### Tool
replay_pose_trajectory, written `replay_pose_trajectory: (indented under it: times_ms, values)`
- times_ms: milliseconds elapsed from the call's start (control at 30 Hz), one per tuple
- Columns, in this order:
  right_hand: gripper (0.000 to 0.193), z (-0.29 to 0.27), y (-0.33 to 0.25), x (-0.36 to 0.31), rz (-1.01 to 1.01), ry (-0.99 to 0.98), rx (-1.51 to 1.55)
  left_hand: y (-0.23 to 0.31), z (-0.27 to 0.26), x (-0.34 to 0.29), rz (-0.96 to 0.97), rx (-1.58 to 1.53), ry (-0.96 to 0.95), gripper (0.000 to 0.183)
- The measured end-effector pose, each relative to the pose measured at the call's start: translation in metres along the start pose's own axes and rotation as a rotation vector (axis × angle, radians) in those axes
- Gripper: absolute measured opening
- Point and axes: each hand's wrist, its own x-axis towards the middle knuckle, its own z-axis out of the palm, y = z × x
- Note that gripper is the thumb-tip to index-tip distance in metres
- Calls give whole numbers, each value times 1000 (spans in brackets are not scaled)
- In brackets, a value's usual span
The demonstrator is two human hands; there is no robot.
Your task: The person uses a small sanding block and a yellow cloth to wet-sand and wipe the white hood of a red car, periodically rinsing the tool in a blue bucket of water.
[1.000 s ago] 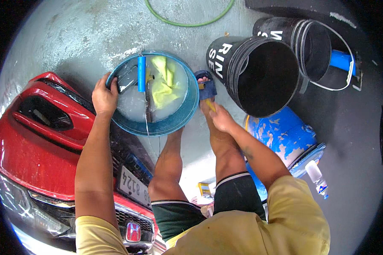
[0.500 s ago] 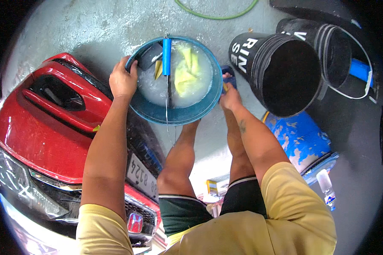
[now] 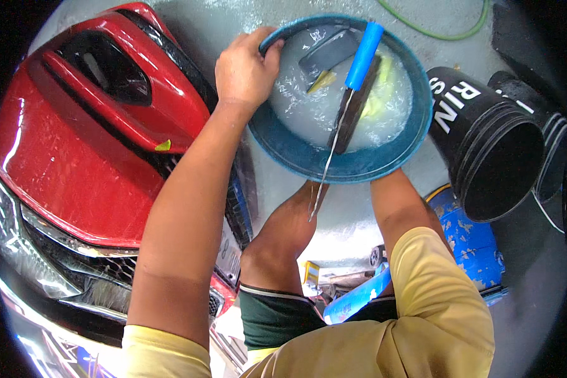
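A round blue-green tub (image 3: 277,142) of cloudy, sudsy water is in front of me, over my lower legs. My left hand (image 3: 249,66) is closed on its upper left rim, thumb over the edge. The right forearm (image 3: 400,198) runs up to the tub's lower right side; the tub hides my right hand. A yellow-green cloth (image 3: 378,94) lies in the water. Near the left hand are a dark grey block-shaped thing (image 3: 329,51) and a small yellow piece (image 3: 322,82). Across the tub slants a blue cylinder (image 3: 364,57) with a dark strip (image 3: 353,120) and a twisted wire (image 3: 329,160).
A red car front (image 3: 101,183) fills the left side. Two black buckets (image 3: 507,157) (image 3: 551,151) lie or lean at the right, beside a chipped blue drum (image 3: 469,233). A green hose (image 3: 447,36) curves over the wet floor at the top. A blue tube-shaped thing (image 3: 356,297) is between my legs.
The tub has shifted right in the view and looks larger. My right hand has gone from the right rim to out of sight behind the tub. The blue cylinder and strip now slant.
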Motion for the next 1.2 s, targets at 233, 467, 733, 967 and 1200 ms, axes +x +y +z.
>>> replay_pose_trajectory:
  times_ms: [233, 467, 733, 967, 1200]
  values:
    - [27, -11, 22, -16, 57, 24, 13, 0, 8, 8, 49, -40, 33, 25]
    - [23, -61, 27, -179, 8, 271, 305, 6, -5, 2, -76, 72, -143, 28]
    - [45, -210, -72, -344, -300, -122, 717, 0, -26, -57, -417, -37, -440, 40]
    - [26, -237, -98, -356, -142, -630, 1272, 88, -145, -169, -490, -346, -12, 52]
    - [13, -300, -177, -516, -388, -788, 1261, 221, -299, -215, -550, -1120, -38, 29]
